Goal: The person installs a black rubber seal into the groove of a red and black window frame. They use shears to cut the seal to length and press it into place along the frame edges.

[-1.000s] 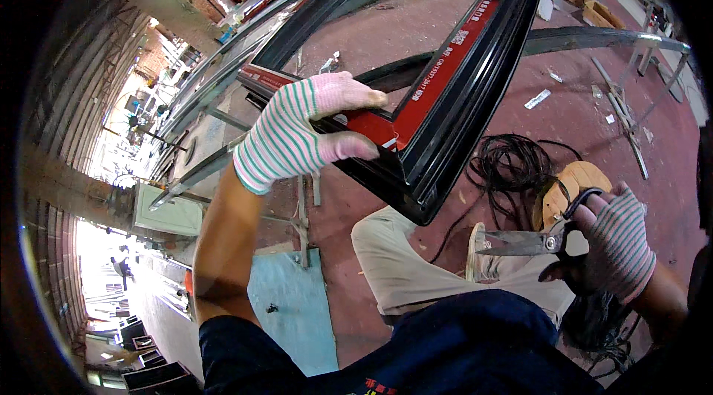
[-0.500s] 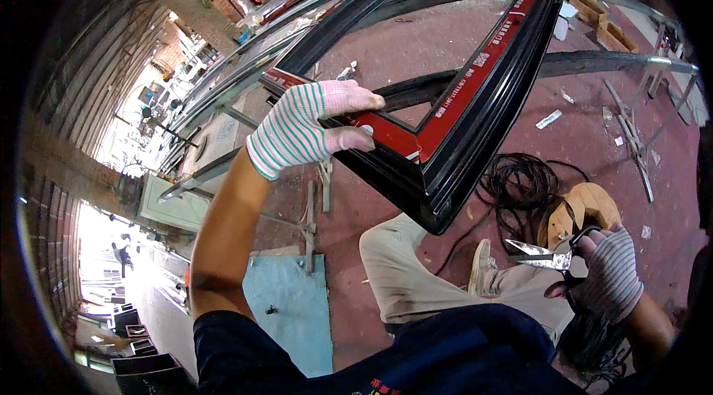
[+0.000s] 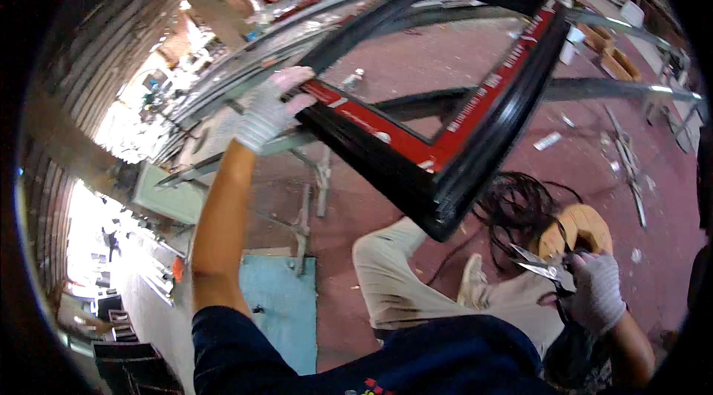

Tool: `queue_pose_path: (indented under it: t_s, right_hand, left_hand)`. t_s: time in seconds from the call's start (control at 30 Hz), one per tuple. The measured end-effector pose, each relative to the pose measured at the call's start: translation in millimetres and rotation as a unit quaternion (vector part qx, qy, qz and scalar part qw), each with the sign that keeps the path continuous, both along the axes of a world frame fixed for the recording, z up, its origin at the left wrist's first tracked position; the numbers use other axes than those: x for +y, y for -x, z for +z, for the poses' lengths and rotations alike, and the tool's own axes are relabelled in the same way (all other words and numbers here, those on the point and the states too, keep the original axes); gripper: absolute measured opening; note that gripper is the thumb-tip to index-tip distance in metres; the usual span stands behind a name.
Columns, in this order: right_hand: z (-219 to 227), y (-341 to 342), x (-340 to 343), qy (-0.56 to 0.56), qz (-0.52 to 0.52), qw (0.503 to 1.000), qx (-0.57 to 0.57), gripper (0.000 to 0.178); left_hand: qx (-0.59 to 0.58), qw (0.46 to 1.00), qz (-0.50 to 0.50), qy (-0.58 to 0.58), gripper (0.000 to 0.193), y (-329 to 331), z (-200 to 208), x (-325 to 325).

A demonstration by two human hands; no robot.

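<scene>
Left hand [image 3: 269, 111] clamped at the left corner of the black-and-red frame [image 3: 512, 120], thumb and fingers on either side; right hand [image 3: 598, 289] closed round scissors [image 3: 546, 270]. Frame tilted above a metal rail [image 3: 624, 88], contact hard to tell. Looks stiff, bulky, fairly heavy, perhaps slick along the black faces; best grasp two opposite bars.

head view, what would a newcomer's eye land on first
Probably the big black frame with red strips, upper middle, the gloved left hand at its left corner. Then the open scissors in the gloved right hand, lower right, near a tangle of black cord on the floor.
</scene>
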State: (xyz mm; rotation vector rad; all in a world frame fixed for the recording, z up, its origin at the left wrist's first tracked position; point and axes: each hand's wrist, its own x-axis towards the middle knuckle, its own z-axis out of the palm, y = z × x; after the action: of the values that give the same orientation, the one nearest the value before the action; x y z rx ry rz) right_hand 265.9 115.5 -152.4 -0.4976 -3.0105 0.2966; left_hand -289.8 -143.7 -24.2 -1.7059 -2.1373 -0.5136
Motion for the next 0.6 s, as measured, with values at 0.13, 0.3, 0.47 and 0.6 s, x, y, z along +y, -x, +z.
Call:
queue_pose_path:
  t_s: [0.13,0.3,0.47,0.6]
  right_hand:
    - [14.9,9.0,-12.3,0.020,-0.024,0.999,-0.034,0.076]
    - [-6.1,4.1,-10.6,0.035,-0.026,0.999,-0.029,0.082]
    - [-11.1,2.4,-17.5,0.044,-0.027,0.996,-0.066,0.080]
    - [-25.9,-1.9,-17.1,0.050,-0.038,0.998,-0.033,0.079]
  left_hand:
    - [0.003,0.993,-0.104,-0.051,0.055,-101.9,-26.0,5.0]
    - [0.074,0.986,-0.137,-0.067,0.079,-178.9,-53.4,27.4]
    - [0.015,0.979,-0.195,-0.051,0.082,-229.0,-51.7,22.8]
    - [0.037,0.957,-0.261,-0.125,0.068,-248.8,-67.1,34.7]
